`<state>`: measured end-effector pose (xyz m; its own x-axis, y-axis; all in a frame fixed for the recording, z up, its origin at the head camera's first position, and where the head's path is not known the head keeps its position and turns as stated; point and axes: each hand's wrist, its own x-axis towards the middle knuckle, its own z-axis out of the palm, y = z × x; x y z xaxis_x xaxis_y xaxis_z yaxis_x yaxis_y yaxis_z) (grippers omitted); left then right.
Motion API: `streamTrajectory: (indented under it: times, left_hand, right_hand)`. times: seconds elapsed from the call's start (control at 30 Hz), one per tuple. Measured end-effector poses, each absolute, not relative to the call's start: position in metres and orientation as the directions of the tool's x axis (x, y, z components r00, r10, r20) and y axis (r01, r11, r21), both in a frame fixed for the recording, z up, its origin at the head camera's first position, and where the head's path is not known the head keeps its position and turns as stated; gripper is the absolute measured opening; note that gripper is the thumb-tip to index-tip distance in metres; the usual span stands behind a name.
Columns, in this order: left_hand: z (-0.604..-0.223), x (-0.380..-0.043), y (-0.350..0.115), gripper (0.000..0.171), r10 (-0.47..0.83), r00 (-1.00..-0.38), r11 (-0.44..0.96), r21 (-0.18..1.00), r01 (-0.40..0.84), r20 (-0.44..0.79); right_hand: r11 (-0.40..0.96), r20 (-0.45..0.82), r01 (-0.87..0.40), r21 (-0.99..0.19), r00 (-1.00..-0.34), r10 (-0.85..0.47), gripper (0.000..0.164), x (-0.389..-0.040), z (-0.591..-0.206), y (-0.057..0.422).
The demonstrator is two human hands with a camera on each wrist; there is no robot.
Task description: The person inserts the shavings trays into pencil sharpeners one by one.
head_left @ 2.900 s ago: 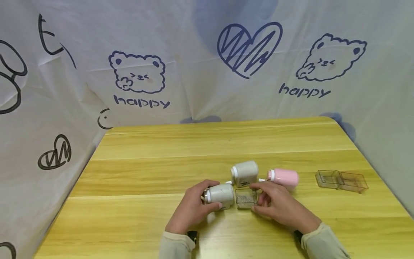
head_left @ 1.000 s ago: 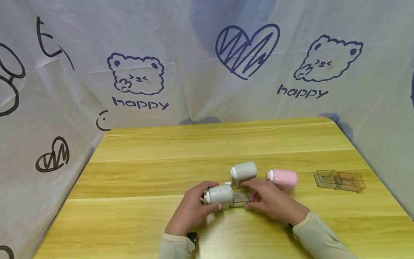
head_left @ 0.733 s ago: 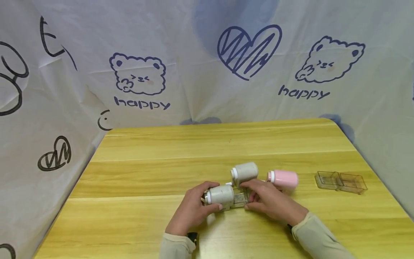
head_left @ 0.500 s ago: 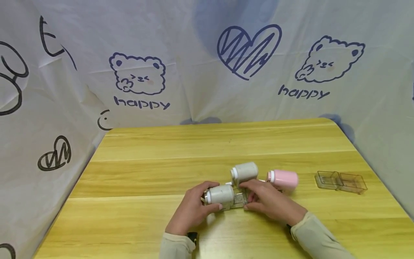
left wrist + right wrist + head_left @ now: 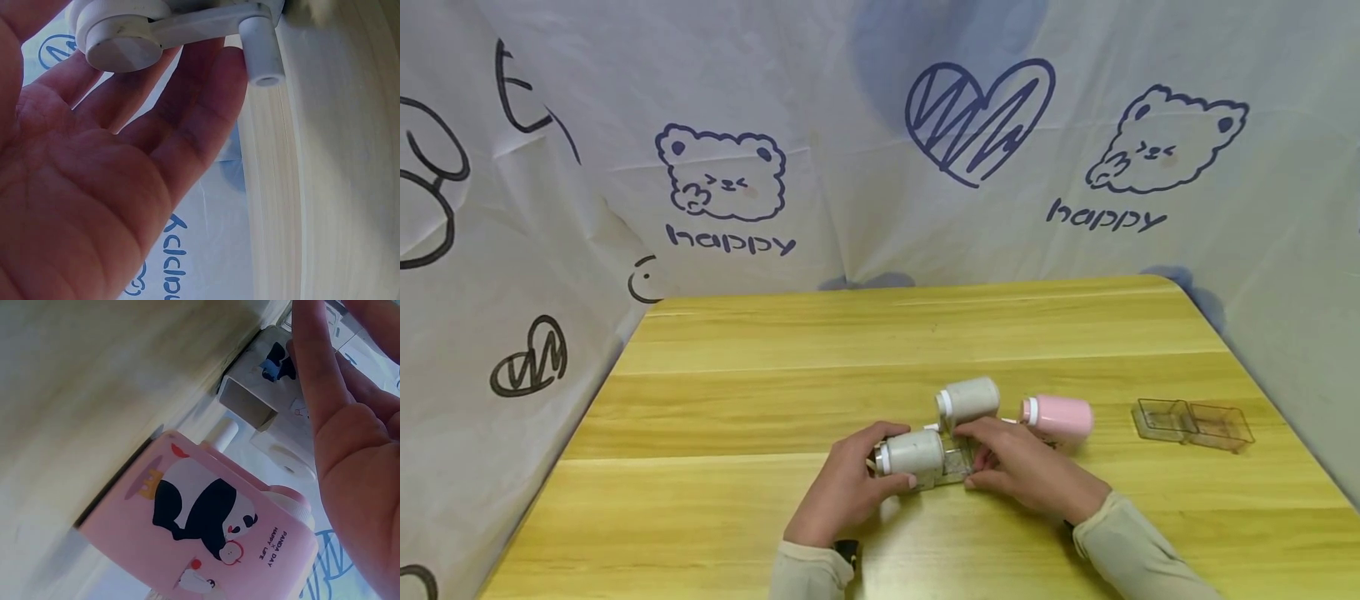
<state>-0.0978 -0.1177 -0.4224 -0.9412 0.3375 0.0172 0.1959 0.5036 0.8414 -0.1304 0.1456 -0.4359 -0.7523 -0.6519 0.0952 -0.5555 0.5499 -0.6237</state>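
Left hand curled round a grey sharpener, right hand pinching a clear drawer at its end.
On the table, the head view has the drawer apparently meeting the sharpener, though how far in is hard to tell. The left wrist view alone shows the crank handle plainly; only the right wrist view reveals the panda print on the pink sharpener and the rear grey sharpener's hollow slot.
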Motion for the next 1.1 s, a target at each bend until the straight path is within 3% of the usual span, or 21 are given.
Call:
streamTrajectory:
  times: [0.6, 1.1]
  left_hand:
    - [-0.4219, -0.0978, -0.1173, 0.057, 0.339, -0.941, 0.535, 0.821, 0.201, 0.009]
    - [-0.4211, -0.0979, -0.1181, 0.053, 0.367, -0.930, 0.536, 0.813, 0.226, 0.016]
  right_hand:
    - [0.551, 0.089, -0.567, -0.613, -0.742, -0.664, 0.058, -0.1313, -0.4343, 0.1461]
    - [0.546, 0.096, -0.570, -0.614, -0.740, -0.665, 0.056, -0.1301, -0.4340, 0.1456]
